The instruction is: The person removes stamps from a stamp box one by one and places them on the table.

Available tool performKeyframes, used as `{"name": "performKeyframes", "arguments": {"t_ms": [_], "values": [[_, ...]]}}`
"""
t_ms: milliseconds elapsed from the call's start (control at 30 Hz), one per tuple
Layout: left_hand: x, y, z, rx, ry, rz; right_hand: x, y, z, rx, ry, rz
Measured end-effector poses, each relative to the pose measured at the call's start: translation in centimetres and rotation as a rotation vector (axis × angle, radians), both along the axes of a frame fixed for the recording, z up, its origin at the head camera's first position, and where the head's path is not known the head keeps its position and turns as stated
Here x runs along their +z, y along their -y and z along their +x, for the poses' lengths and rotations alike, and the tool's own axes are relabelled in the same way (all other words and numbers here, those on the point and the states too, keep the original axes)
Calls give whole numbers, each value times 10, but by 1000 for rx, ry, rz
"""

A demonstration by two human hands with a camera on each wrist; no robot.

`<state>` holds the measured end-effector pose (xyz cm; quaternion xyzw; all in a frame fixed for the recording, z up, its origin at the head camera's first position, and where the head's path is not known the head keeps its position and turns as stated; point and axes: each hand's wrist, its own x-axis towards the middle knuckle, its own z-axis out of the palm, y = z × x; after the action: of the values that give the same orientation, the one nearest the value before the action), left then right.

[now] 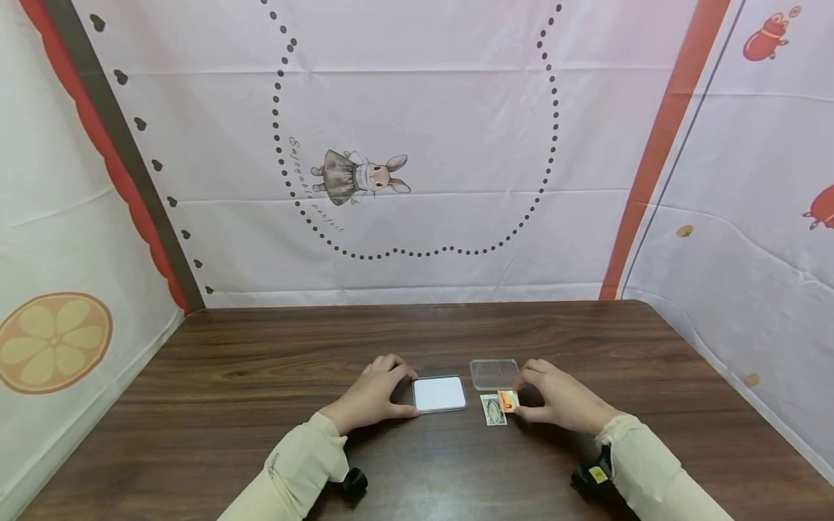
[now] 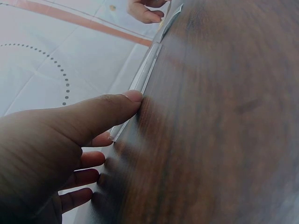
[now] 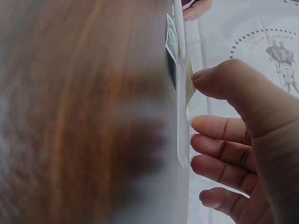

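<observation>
Right grip (image 1: 562,396), orange stamp (image 1: 507,401) between fingertips (image 3: 205,84) (pinched)

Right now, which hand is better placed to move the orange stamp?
Probably the right hand: it pinches the orange stamp, while the left hand holds the white-filled case, farther from that stamp.

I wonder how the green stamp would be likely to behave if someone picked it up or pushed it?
Seen almost edge-on in the right wrist view, the green stamp looks paper-thin, so it is probably very light and easily bent. Being a rectangular sheet, it would likely slide along the table when pushed rather than roll.
</observation>
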<state>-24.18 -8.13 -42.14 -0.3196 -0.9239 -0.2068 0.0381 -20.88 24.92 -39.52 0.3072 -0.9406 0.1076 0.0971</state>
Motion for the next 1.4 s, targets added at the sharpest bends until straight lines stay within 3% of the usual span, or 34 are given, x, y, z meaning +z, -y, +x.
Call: {"name": "performKeyframes", "arguments": {"t_ms": [1400], "values": [[3, 0, 1, 1, 20, -3, -2, -6, 2, -12, 44, 32]]}}
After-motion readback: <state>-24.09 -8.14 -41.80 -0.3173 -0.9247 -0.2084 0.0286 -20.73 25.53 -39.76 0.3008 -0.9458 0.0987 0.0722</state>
